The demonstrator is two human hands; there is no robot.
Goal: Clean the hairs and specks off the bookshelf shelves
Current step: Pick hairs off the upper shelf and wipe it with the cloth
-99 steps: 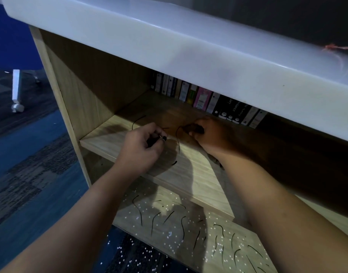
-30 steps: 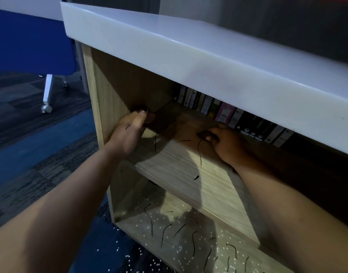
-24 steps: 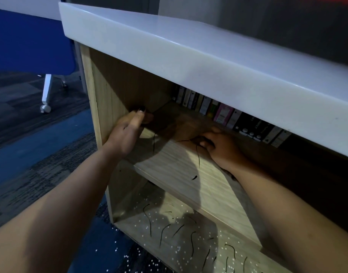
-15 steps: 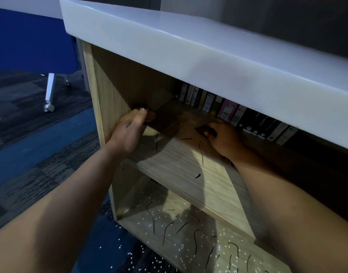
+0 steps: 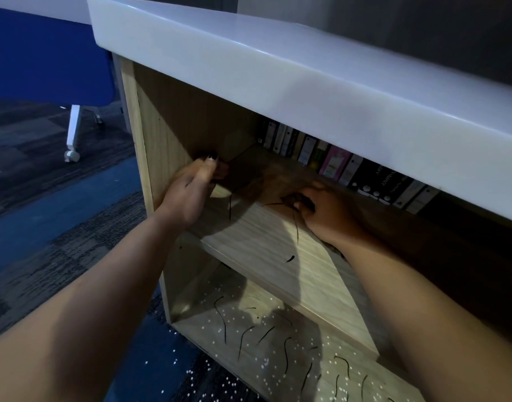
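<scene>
Both hands (image 5: 191, 195) curled, outstretched

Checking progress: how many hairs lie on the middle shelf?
4 hairs: one by the left hand, two at the right hand, one near the front; others may be hidden.

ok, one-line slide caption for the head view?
Right hand picks hairs off the middle shelf; left hand at its left corner.

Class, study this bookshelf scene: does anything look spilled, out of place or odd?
Yes. Dark hairs lie loose on the upper shelf. The lower shelf is strewn with more hairs and white specks, and specks have spilled onto the carpet.
</scene>
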